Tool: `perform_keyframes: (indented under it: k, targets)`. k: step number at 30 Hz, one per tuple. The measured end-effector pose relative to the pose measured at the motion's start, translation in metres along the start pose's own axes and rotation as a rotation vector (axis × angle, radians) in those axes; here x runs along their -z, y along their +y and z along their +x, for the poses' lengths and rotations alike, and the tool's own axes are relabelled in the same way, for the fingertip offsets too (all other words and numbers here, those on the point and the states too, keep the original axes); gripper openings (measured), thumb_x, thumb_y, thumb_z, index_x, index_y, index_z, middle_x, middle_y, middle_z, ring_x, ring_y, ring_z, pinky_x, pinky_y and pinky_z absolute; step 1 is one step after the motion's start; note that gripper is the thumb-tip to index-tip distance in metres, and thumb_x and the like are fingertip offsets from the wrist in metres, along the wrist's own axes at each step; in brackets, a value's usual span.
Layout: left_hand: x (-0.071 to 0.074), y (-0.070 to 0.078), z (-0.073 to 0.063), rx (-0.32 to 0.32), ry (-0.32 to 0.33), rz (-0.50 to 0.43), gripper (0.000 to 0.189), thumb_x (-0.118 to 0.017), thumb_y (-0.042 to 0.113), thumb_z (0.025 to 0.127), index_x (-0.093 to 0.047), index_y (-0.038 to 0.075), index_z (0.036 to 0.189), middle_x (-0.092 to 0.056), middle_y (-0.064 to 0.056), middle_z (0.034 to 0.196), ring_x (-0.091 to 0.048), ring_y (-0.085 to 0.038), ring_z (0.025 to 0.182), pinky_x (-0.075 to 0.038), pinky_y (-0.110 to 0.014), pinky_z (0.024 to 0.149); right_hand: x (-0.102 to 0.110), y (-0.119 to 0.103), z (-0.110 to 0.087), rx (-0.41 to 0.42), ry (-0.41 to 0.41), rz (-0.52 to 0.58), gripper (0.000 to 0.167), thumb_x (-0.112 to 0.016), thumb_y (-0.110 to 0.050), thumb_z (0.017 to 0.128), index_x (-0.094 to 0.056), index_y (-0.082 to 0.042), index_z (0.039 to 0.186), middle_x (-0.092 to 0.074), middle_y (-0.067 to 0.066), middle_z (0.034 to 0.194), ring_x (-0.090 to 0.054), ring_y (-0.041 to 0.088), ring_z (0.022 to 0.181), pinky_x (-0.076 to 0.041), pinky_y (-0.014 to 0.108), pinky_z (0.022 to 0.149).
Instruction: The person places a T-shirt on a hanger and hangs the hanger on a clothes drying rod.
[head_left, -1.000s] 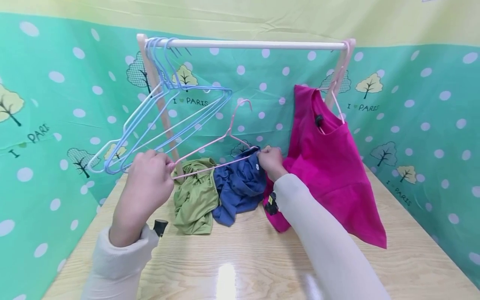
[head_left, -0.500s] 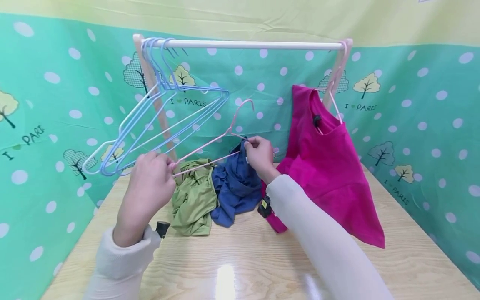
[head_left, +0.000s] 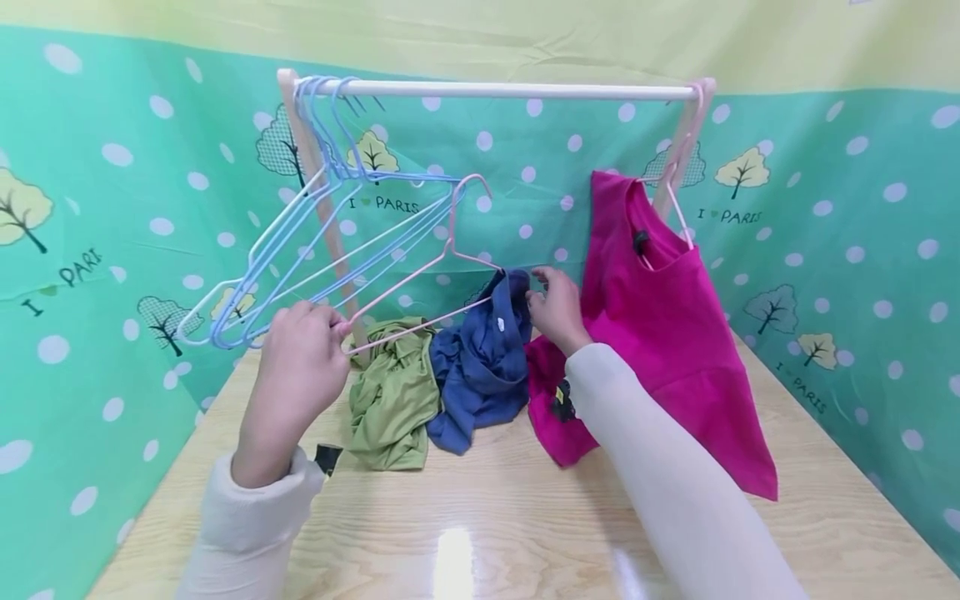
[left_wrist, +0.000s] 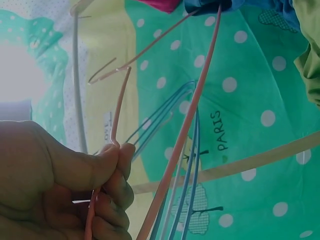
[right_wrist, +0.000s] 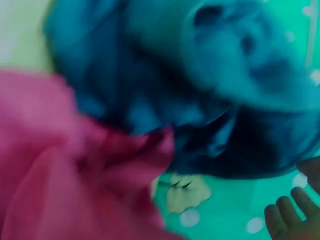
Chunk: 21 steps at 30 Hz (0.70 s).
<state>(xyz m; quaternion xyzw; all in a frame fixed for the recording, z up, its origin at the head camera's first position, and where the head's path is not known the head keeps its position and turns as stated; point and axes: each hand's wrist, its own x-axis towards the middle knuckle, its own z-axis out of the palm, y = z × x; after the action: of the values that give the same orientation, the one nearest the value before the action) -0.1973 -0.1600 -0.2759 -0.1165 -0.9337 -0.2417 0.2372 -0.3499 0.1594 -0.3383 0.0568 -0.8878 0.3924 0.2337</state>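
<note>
My left hand (head_left: 303, 358) pinches one end of a pink wire hanger (head_left: 401, 287); in the left wrist view, thumb and fingers close on the pink wire (left_wrist: 120, 110). Over the hanger's other end hangs a blue garment (head_left: 491, 358) with a small white mark, its lower part bunched on the table. Just right of its top edge is my right hand (head_left: 558, 308), fingers loosely bent with nothing between them. In the right wrist view the fingertips (right_wrist: 300, 200) are apart from the blurred blue cloth (right_wrist: 150, 65). An olive-green garment (head_left: 393, 400) lies crumpled left of the blue one.
A rack with a white rail (head_left: 495, 89) stands behind. Several blue and white hangers (head_left: 300, 250) hang at its left end. A magenta top (head_left: 667, 350) hangs at the right end, close to my right forearm. The wooden table (head_left: 375, 533) spreads in front.
My right hand, earlier pinching the blue garment's edge, moved left with it over the hanger's end, then let go and drew back right. My left hand keeps its grip.
</note>
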Motion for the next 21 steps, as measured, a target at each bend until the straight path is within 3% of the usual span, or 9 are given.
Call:
perform_keyframes:
  k: [5,10,13,21]
  targets:
    - [0.001,-0.001,-0.001,-0.012,0.011,0.001,0.012,-0.058,-0.004,0.094,-0.068,-0.009,0.093,-0.06,-0.02,0.087,-0.047,-0.037,0.08,-0.037,-0.045,0.074,-0.002,0.012,0.003,0.061,-0.049,-0.074,0.037,-0.07,-0.007,0.096,-0.066,-0.001,0.132,-0.066,0.018,0.13,-0.058,0.035,0.124,-0.046,0.046,0.107]
    - [0.004,0.001,-0.001,-0.019,0.009,-0.002,0.013,-0.056,-0.006,0.093,-0.069,-0.008,0.094,-0.061,-0.02,0.088,-0.047,-0.037,0.081,-0.037,-0.045,0.075,-0.003,0.006,0.006,0.26,0.014,-0.154,0.035,-0.072,-0.007,0.095,-0.067,0.005,0.128,-0.067,0.021,0.126,-0.061,0.036,0.12,-0.047,0.046,0.105]
    - [0.005,0.001,0.0,-0.025,0.011,-0.004,0.014,-0.055,-0.006,0.093,-0.069,-0.008,0.094,-0.062,-0.021,0.09,-0.047,-0.038,0.081,-0.038,-0.047,0.076,-0.003,0.003,0.006,0.337,0.053,-0.214,0.029,-0.07,-0.005,0.097,-0.07,0.005,0.124,-0.069,0.021,0.121,-0.063,0.037,0.116,-0.049,0.046,0.103]
    - [0.004,0.006,-0.001,-0.014,0.02,-0.019,0.013,-0.056,-0.003,0.097,-0.068,-0.009,0.094,-0.06,-0.021,0.089,-0.046,-0.039,0.083,-0.037,-0.046,0.075,-0.004,-0.004,0.004,0.421,0.051,-0.258,0.028,-0.068,-0.004,0.097,-0.072,0.001,0.124,-0.07,0.017,0.122,-0.063,0.034,0.117,-0.05,0.044,0.103]
